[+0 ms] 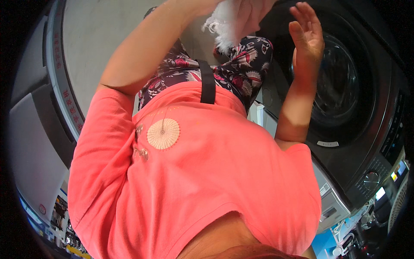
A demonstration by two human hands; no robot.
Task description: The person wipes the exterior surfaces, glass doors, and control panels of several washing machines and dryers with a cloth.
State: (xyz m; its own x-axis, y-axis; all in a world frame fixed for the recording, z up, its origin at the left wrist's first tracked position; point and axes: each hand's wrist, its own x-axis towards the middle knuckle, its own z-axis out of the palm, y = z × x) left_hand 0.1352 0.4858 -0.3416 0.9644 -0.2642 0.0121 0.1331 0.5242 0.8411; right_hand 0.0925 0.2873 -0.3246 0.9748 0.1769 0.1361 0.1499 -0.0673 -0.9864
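My left hand (250, 17), partly cut off by the top edge, grips a white cloth (224, 29) with a frayed, fluffy edge. The cloth hangs above my knees and is partly blurred. My right hand (309, 40) is raised on the right, fingers apart and holding nothing. Behind it in the view is the round glass door (339, 77) of a black front-loading washing machine (336, 158). Whether the right hand touches the machine cannot be told. The machine's control dial (371, 180) shows at the lower right.
Grey floor (93, 42) lies ahead. On the left stand grey appliances (35, 129) behind a curved strip (64, 84) bearing red writing. A white appliance (336, 207) adjoins the black machine. Cables and small devices (349, 239) are at the lower right, shelved goods (59, 210) at the lower left.
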